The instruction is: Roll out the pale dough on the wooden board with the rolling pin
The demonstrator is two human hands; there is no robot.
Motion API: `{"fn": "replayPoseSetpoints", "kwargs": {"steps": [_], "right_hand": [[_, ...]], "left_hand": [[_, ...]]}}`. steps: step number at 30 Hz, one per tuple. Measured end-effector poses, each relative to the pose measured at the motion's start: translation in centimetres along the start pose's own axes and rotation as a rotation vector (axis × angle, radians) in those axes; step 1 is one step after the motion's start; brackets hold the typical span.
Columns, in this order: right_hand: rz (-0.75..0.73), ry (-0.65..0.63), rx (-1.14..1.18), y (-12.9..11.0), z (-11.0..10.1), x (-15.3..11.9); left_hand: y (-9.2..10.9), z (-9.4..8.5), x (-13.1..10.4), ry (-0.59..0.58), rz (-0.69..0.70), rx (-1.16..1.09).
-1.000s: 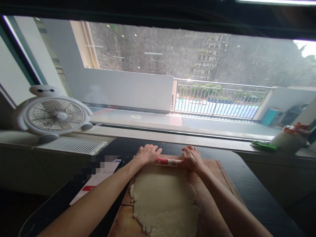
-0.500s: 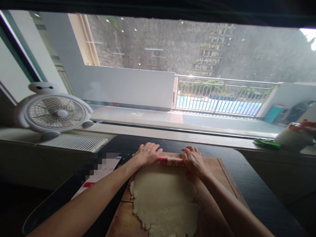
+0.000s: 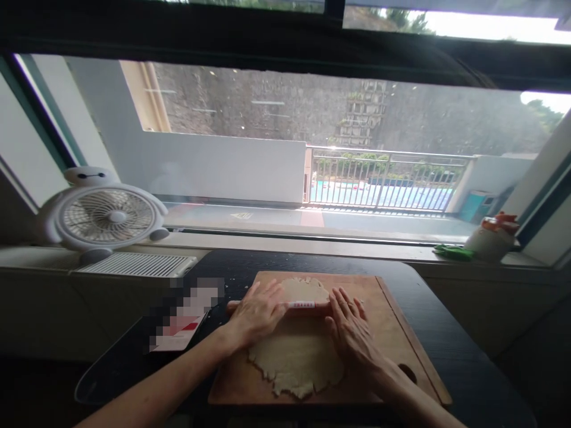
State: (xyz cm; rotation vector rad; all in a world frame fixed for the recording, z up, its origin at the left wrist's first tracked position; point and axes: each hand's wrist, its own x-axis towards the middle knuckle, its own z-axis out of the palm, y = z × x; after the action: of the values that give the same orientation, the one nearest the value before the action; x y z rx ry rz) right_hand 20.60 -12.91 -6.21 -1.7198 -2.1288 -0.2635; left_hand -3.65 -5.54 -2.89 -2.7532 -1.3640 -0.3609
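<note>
A wooden rolling pin (image 3: 306, 305) with a printed label lies crosswise on a sheet of pale, flattened dough (image 3: 297, 351). My left hand (image 3: 260, 306) rests palm-down over the pin's left part, its fingers stretched forward. On the right part lies my right hand (image 3: 350, 318), also flat with extended fingers; it hides that end of the pin. Dough shows on both the far and the near side of the pin, with ragged edges. Beneath it is a wooden cutting board (image 3: 383, 333) with a dark round hole near its right front corner.
The board lies on a black table (image 3: 446, 321) by a window. To the left is a phone (image 3: 178, 333), partly pixelated. A white fan (image 3: 116, 217) stands on the left sill. A pale container (image 3: 491, 241) and a green cloth-like item (image 3: 455, 252) sit on the right sill.
Both hands and the rolling pin have moved back toward me from the dough's far edge. My fingers, curled before, are now straighter. The view has tilted upward and more board shows.
</note>
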Motion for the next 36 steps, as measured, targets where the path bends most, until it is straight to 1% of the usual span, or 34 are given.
{"fn": "replayPoseSetpoints", "kwargs": {"steps": [1,3,6,8,10,11,13,15,19,21,23,24,25,27,30,33,35,36], "right_hand": [[0.007,-0.011,0.005,0.0,-0.1,0.2],[0.045,-0.043,0.023,0.0,-0.3,1.6],[0.138,-0.097,0.047,0.3,-0.3,5.2],[0.185,-0.107,0.05,0.6,0.0,7.6],[0.209,-0.101,0.046,0.8,0.4,9.0],[0.218,-0.098,0.042,0.8,0.5,9.2],[0.215,-0.098,0.045,0.7,0.6,8.7],[0.182,-0.092,0.064,0.3,0.4,7.0],[0.097,-0.053,0.097,-1.0,-1.2,1.3],[0.052,-0.061,0.104,-1.7,-2.3,-1.2],[0.023,-0.089,0.115,-2.3,-3.3,-2.4],[0.021,-0.1,0.12,-2.4,-3.5,-2.5],[0.031,-0.105,0.125,-2.5,-3.6,-2.1],[0.073,-0.099,0.13,-2.2,-3.1,-0.4],[0.158,-0.088,0.125,-1.0,-1.5,3.7],[0.232,-0.127,0.108,0.4,-0.2,7.6],[0.26,-0.146,0.104,0.9,0.0,9.2],[0.268,-0.148,0.104,1.0,0.0,9.5]], "left_hand": [[0.0,-0.1,0.4,-0.015,-0.009,0.009],[-0.3,-0.2,1.9,-0.056,-0.057,0.025],[-1.4,0.2,5.6,-0.112,-0.152,0.024],[-2.3,0.7,7.9,-0.131,-0.198,0.011],[-2.9,1.1,9.3,-0.148,-0.226,0.0],[-3.0,1.2,9.5,-0.152,-0.233,-0.003],[-2.8,1.2,9.1,-0.145,-0.224,-0.005],[-2.0,1.0,7.4,-0.123,-0.189,-0.002],[0.2,0.4,2.4,0.003,-0.058,0.006],[0.8,0.2,0.5,0.04,0.006,0.0],[0.9,0.3,-0.2,0.024,0.049,0.001],[0.8,0.4,0.0,0.009,0.062,0.013],[0.5,0.5,0.6,-0.007,0.066,0.03],[-0.1,0.9,2.8,-0.045,0.04,0.067],[-1.3,1.9,7.3,-0.12,-0.086,0.08],[-2.3,2.6,11.4,-0.174,-0.206,0.053],[-2.7,2.8,12.9,-0.175,-0.238,0.046],[-2.8,2.8,13.1,-0.17,-0.242,0.046]]}}
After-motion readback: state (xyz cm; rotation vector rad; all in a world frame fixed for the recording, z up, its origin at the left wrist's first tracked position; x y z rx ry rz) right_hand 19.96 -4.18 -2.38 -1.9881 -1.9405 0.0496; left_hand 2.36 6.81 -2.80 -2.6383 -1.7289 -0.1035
